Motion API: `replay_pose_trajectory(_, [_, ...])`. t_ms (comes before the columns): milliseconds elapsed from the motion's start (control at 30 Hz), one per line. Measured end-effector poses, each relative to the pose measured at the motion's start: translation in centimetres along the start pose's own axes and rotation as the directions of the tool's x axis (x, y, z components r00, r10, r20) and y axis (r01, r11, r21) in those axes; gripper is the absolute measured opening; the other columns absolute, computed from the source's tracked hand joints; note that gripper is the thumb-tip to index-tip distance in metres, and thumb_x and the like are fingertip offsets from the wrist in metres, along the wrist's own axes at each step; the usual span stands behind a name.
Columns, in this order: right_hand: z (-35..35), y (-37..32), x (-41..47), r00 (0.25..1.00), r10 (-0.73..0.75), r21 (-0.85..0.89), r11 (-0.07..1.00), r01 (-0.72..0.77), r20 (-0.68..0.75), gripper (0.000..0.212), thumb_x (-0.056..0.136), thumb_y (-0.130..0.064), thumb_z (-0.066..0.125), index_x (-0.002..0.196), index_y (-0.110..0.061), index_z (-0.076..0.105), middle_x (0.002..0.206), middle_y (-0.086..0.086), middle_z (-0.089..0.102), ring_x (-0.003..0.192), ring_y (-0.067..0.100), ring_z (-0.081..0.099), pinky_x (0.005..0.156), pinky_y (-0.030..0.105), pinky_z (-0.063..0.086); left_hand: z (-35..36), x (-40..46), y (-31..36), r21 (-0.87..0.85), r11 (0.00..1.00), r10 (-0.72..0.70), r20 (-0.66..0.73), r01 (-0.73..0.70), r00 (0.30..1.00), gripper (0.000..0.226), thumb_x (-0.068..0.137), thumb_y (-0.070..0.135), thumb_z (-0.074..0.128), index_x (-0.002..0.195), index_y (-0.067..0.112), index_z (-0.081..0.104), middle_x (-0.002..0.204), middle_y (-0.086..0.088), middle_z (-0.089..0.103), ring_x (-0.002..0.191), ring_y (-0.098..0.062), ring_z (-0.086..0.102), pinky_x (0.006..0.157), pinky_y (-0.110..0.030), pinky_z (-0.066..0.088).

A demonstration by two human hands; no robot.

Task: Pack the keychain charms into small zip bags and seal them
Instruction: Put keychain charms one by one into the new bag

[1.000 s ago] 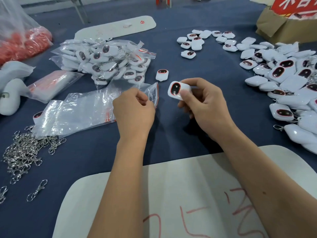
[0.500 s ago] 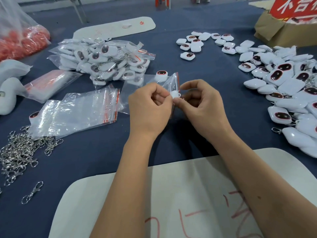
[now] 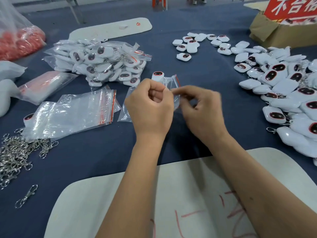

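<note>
Fingers (image 3: 164, 93) of both the left hand (image 3: 151, 107) and right hand (image 3: 202, 109) curl in, pinching one small zip bag (image 3: 172, 83) between them above the blue table (image 3: 214, 69). Whether the charm is inside is unclear; another loose charm (image 3: 157, 75) lies just behind

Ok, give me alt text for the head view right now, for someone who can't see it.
Over a dark blue table, the left hand and right hand both pinch a small clear plastic zip bag with a red seal strip. A stack of empty clear zip bags lies to the left, a pile of bagged white charms behind it, and loose white oval-faced charms to the right.
</note>
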State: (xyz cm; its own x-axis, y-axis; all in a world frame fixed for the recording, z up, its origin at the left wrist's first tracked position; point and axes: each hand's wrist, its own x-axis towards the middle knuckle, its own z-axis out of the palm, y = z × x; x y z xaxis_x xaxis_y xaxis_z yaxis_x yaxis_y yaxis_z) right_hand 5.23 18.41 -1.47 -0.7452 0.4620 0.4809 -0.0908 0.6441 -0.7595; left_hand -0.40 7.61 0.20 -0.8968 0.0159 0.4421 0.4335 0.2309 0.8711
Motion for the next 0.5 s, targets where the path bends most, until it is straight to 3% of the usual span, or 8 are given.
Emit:
replay_pose_trajectory(67, [-1.4,0.7,0.6,0.954,-0.023,-0.278,0.958,-0.063,-0.298,0.027,0.090,-0.005,0.060,0.107,-0.015,0.079,0.097,-0.006,0.073,0.099,0.021,0.063,0.087,0.035,0.050,0.2,-0.1,-0.5,0.084,0.996,-0.012,0.067,0.006,0.998,0.013,0.083,0.008,0.070,0.071,0.012,0.066,0.060,0.009,0.061,0.058,-0.009,0.057,0.058,-0.016,0.043])
replay_pose_trajectory(100, [-2.4,1.4,1.1,0.928,-0.012,-0.398,0.906,-0.148,-0.372,0.029,0.090,-0.010,0.061,0.115,-0.015,0.075,0.108,-0.002,0.073,0.114,0.028,0.058,0.096,0.040,0.046,0.3,-0.3,-0.5,0.097,0.995,-0.007,0.124,-0.005,0.992,0.016,0.086,0.011,0.070,0.071,0.012,0.065,0.060,0.010,0.061,0.060,-0.008,0.057,0.059,-0.015,0.041])
replay_pose_trajectory(167, [-4.5,3.1,1.9,0.908,0.121,-0.549,0.762,-0.343,-0.400,0.042,0.090,-0.018,0.063,0.132,-0.017,0.064,0.136,0.007,0.063,0.139,0.034,0.041,0.108,0.049,0.036,0.5,-0.6,-0.4,0.087,0.994,0.050,0.183,-0.067,0.982,0.022,0.092,0.020,0.070,0.071,0.016,0.064,0.061,0.014,0.059,0.062,-0.002,0.055,0.061,-0.015,0.037])
replay_pose_trajectory(233, [-6.0,4.3,2.5,0.872,0.325,-0.613,0.620,-0.489,-0.366,0.055,0.090,-0.020,0.064,0.144,-0.014,0.052,0.153,0.014,0.048,0.151,0.040,0.025,0.119,0.057,0.024,0.6,-0.7,-0.2,0.082,0.983,0.153,0.144,-0.165,0.978,0.021,0.094,0.024,0.064,0.074,0.018,0.064,0.068,0.017,0.060,0.071,-0.001,0.054,0.068,-0.019,0.038])
replay_pose_trajectory(300, [-6.2,5.0,2.5,0.838,0.447,-0.660,0.532,-0.531,-0.313,0.056,0.093,-0.020,0.062,0.147,-0.012,0.047,0.154,0.018,0.044,0.151,0.045,0.023,0.122,0.058,0.015,0.6,-0.4,-0.7,0.161,0.964,0.198,0.107,-0.213,0.974,0.014,0.091,0.016,0.057,0.088,0.017,0.071,0.090,0.013,0.067,0.093,-0.009,0.054,0.082,-0.024,0.043])
replay_pose_trajectory(333, [-6.0,5.2,2.4,0.845,0.445,-0.686,0.515,-0.513,-0.297,0.052,0.093,-0.019,0.061,0.144,-0.011,0.050,0.150,0.018,0.049,0.147,0.046,0.027,0.120,0.057,0.018,0.5,-0.1,-1.1,0.217,0.953,0.184,0.133,-0.210,0.974,0.023,0.089,0.009,0.055,0.099,0.016,0.074,0.107,0.008,0.070,0.106,-0.016,0.053,0.093,-0.023,0.042])
replay_pose_trajectory(400, [-5.7,5.2,2.4,0.888,0.361,-0.722,0.529,-0.447,-0.285,0.042,0.092,-0.014,0.063,0.134,-0.011,0.059,0.136,0.017,0.058,0.132,0.048,0.038,0.109,0.053,0.028,0.0,0.4,-2.1,0.305,0.929,0.127,0.275,-0.212,0.953,0.042,0.090,-0.001,0.053,0.123,0.015,0.072,0.135,0.002,0.064,0.130,-0.022,0.047,0.110,-0.017,0.030])
replay_pose_trajectory(500, [-5.4,5.1,2.2,0.907,0.298,-0.687,0.594,-0.419,-0.296,0.040,0.091,-0.011,0.064,0.131,-0.011,0.064,0.136,0.018,0.051,0.126,0.047,0.040,0.106,0.042,0.031,-0.4,0.6,-2.8,0.398,0.896,-0.003,0.450,-0.197,0.893,0.041,0.102,0.012,0.052,0.142,0.019,0.062,0.156,0.001,0.049,0.150,-0.025,0.031,0.123,-0.030,0.020])
